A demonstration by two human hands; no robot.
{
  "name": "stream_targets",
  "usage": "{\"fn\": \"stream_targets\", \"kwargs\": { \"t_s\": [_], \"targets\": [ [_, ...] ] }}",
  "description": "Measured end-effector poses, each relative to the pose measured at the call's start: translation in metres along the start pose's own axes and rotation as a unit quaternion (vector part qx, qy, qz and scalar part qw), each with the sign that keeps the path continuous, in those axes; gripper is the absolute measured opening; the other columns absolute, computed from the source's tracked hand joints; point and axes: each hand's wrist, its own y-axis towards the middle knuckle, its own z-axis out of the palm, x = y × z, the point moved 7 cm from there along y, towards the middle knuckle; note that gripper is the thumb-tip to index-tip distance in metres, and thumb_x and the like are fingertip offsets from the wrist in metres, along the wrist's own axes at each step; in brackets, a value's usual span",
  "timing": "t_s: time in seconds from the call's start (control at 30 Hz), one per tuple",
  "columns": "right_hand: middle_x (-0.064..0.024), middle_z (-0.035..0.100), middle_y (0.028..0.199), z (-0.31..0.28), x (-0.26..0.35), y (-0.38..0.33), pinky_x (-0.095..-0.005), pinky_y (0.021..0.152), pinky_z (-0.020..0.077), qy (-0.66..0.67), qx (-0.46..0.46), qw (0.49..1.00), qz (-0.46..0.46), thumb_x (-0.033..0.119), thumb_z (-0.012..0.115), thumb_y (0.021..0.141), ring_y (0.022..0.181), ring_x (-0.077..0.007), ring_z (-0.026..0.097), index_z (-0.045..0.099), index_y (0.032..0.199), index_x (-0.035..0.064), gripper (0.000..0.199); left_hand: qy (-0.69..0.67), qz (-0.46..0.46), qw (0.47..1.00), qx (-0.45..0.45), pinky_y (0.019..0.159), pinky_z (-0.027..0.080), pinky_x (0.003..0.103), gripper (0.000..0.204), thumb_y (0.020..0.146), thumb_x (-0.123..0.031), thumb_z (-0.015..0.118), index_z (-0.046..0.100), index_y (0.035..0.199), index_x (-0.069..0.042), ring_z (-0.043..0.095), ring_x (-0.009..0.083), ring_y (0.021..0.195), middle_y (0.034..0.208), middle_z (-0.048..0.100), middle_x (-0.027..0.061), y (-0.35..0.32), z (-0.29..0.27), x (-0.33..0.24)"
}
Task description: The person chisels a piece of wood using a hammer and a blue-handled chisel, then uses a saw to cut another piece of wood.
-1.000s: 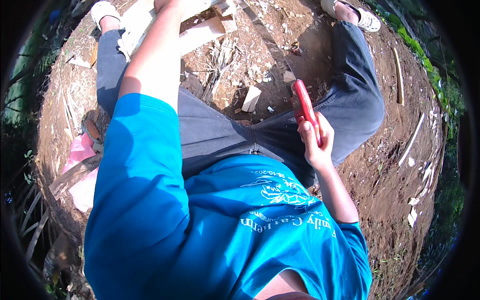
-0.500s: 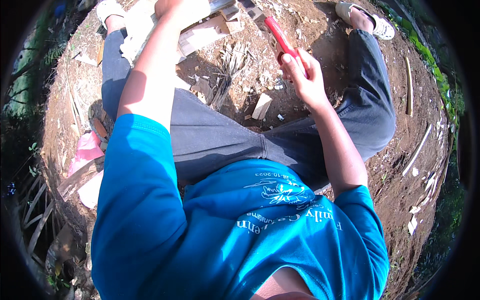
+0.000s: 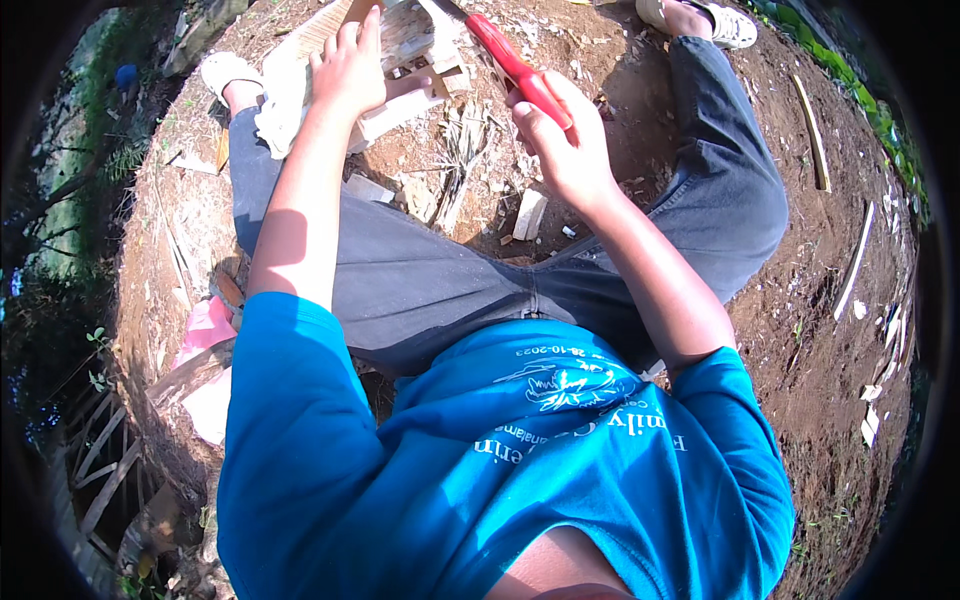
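Observation:
My left hand [image 3: 348, 75] rests on a pale, box-like piece of wood [image 3: 408, 115] at the top of the view, its fingers stretched out and apart. My right hand [image 3: 570, 140] is wrapped round the red handle of a tool [image 3: 508, 62], whose handle points up and left. A short length of dark metal blade shows beyond the handle, and the picture's edge cuts off the rest, so I cannot tell the tool's exact kind. The wood lies between my spread legs, left of the tool.
Dry fibres [image 3: 462, 160] and a small wood offcut [image 3: 530, 214] lie on the bare soil before me, among scattered chips. On my left are a pink cloth-like thing [image 3: 208, 325] and a log [image 3: 190, 370]. Long thin sticks [image 3: 812, 130] lie to my right.
The head view has shifted. My left hand's fingers have spread out on the wood. My right hand has carried the red-handled tool leftward, closer to the wood.

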Motion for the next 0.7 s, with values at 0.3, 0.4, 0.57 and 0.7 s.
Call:
{"fn": "stream_targets", "kwargs": {
  "t_s": [0.3,0.4,0.57,0.7],
  "targets": [
    [0.0027,0.049,0.067,-0.017,0.030,-0.025,-0.0262,0.057,0.0383,-0.027,-0.037,0.998,-0.040,0.022,0.074,0.095,0.064,-0.0050,0.045,0.053,0.076,0.0068,0.033,-0.092,0.059,0.981,0.163,0.110,0.047,0.044,0.079,0.080,-0.012,0.066,0.037,0.152,0.003,0.054,0.0386,0.131,0.145,0.050,0.0222,0.029,-0.028,0.018],
    [0.0011,0.049,0.066,-0.019,0.061,-0.033,-0.0271,0.057,0.0397,-0.014,-0.061,0.997,-0.033,0.022,0.073,0.096,0.064,-0.0056,0.047,0.053,0.077,0.0059,0.032,-0.165,0.066,0.955,0.238,0.109,0.048,0.039,0.075,0.077,-0.017,0.066,0.045,0.146,0.003,0.057,0.0344,0.132,0.138,0.057,0.0262,0.039,-0.047,0.021],
    [-0.0007,0.058,0.070,-0.015,0.065,-0.037,-0.0266,0.060,0.0473,-0.046,-0.044,0.997,-0.041,0.022,0.067,0.101,0.062,-0.0084,0.058,0.060,0.092,0.0039,0.021,-0.228,0.054,0.923,0.306,0.100,0.050,0.042,0.055,0.078,-0.014,0.060,0.056,0.128,0.007,0.064,0.0382,0.118,0.121,0.065,0.0298,0.020,-0.010,0.016],
    [-0.0076,0.057,0.067,-0.017,0.055,-0.034,-0.0345,0.058,0.0454,-0.033,-0.073,0.996,-0.049,0.025,0.070,0.097,0.061,-0.0155,0.058,0.056,0.083,0.0035,0.029,-0.280,-0.054,0.943,0.173,0.098,0.052,0.045,0.046,0.082,-0.020,0.059,0.064,0.126,-0.008,0.065,0.0382,0.119,0.124,0.069,0.0206,0.018,-0.001,0.012]
  ]
}}
